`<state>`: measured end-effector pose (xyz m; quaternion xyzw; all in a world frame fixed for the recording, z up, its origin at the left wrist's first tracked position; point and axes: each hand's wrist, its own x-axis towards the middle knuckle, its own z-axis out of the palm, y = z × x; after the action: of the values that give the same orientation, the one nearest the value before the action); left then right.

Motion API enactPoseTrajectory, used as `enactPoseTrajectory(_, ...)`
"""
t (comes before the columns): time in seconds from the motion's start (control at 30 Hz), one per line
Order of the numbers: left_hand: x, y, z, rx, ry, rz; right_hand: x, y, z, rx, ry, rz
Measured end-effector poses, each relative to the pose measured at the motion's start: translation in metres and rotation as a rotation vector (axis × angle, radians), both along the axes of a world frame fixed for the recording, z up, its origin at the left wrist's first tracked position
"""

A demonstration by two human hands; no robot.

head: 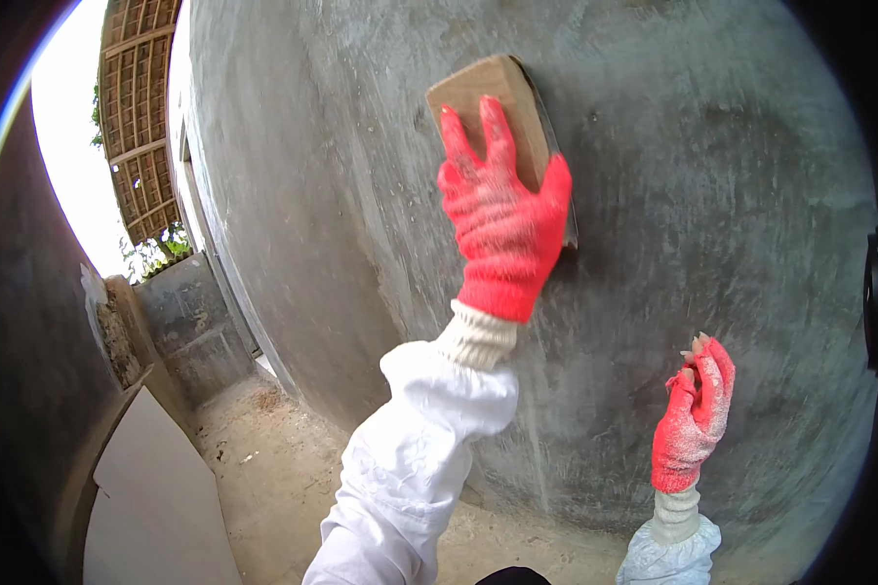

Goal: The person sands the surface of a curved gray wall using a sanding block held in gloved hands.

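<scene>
My left hand (505, 219), in a red-coated knit glove with a cream cuff, presses a wooden block (512, 84) against the grey plastered wall (673, 183). Its fingers spread over the block's face, with the thumb along the right edge. A thin dark sheet (554, 150), perhaps sandpaper, shows between wood and wall. Lower right, my right hand (695, 417) is raised close to the wall in a matching glove dusted pale. Bare fingertips poke out of that glove. Its fingers curl loosely apart from the thumb and hold nothing; whether they touch the wall I cannot tell.
A pale flat board (154, 504) lies at lower left beside a low wall (197, 329). Dusty concrete floor (278, 468) runs along the wall's foot. A door or window frame (197, 197) stands farther left, under a woven roof overhang (139, 110). A black fitting (876, 303) shows at the right rim.
</scene>
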<state>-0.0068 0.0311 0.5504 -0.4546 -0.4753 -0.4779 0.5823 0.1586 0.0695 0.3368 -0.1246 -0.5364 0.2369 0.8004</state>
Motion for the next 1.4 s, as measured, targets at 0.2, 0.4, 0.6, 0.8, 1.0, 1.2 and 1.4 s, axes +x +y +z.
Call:
enactPoseTrajectory(0.2,0.011,0.005,-0.110,-0.149,0.070,-0.072,0.027,0.017,0.009,0.003,0.187,0.006)
enactPoseTrajectory(0.4,-0.007,-0.010,-0.089,-0.197,0.160,-0.007,0.029,0.011,0.009,-0.008,0.175,0.060)
enactPoseTrajectory(0.6,0.020,0.011,0.033,0.014,-0.101,-0.032,0.047,0.023,0.014,-0.096,0.215,-0.035)
enactPoseTrajectory(0.8,-0.024,-0.029,-0.170,-0.346,0.187,-0.022,0.046,0.031,0.009,-0.025,0.210,-0.033)
enactPoseTrajectory(1.0,-0.005,-0.003,0.020,-0.080,-0.081,-0.040,0.048,0.039,-0.007,0.116,-0.007,-0.233)
enactPoseTrajectory(1.2,-0.001,0.005,-0.065,-0.087,0.059,-0.053,0.056,0.045,-0.004,0.216,-0.070,-0.454)
enactPoseTrajectory(1.4,-0.017,-0.023,-0.071,-0.403,0.519,0.042,0.067,0.042,0.001,0.244,-0.116,-0.464)
